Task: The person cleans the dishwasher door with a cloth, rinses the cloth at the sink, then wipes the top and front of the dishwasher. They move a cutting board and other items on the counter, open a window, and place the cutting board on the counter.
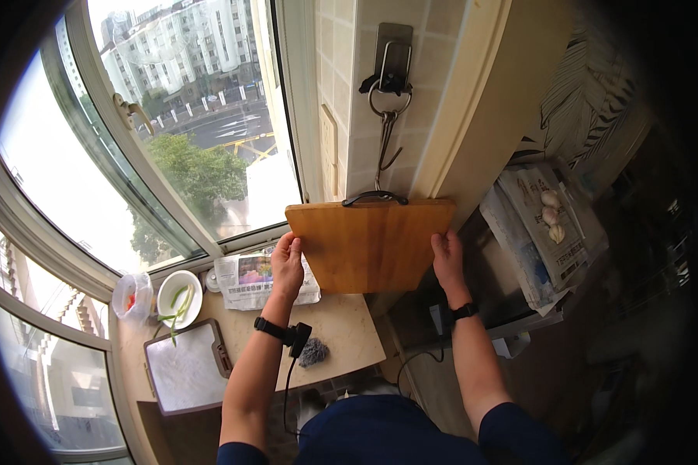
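Note:
Both my hands grip a wooden cutting board (pixel 378 247) by its two side edges. My left hand (pixel 288 267) has its thumb on the board's near face at the left edge. On the right edge, my right hand (pixel 448 261) holds it the same way. A dark handle (pixel 376 198) tops the board, right at the lower end of a metal S-hook (pixel 385 151). That hook hangs from a ring (pixel 390 99) on a metal wall hook (pixel 393 55). Whether the handle's weight rests on the hook, I cannot tell.
Left on the counter (pixel 349 343) are a second cutting board (pixel 186 369), a white bowl (pixel 180 297) with green onion, a plastic bag (pixel 132 299), newspaper (pixel 250 285) and a grey scrubber (pixel 313 352). Garlic bulbs (pixel 551 216) lie on newspapers at right. A window (pixel 209 116) stands left.

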Demonstrator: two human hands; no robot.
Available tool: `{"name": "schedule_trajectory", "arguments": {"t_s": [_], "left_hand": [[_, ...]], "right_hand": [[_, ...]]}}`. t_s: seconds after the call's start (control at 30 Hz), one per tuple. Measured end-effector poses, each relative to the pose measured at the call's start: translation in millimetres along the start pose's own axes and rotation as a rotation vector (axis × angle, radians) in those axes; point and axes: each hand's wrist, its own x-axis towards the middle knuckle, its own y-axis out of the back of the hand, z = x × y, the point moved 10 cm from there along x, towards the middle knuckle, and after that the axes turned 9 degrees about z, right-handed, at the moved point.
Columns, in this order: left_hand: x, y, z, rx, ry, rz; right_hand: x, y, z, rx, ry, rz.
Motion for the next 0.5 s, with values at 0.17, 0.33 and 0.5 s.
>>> {"name": "schedule_trajectory", "arguments": {"t_s": [0.17, 0.33, 0.5], "left_hand": [[-1, 6, 14, 0.069, -0.011, 0.087], [-11, -3, 62, -0.030, -0.086, 0.038], [-40, -2, 106, 0.018, -0.092, 0.036]], "right_hand": [[0, 2, -15, 0.120, -0.019, 0.072], [-4, 16, -52, 0.160, -0.034, 0.086], [-29, 32, -75, 0.162, -0.102, 0.119]]}}
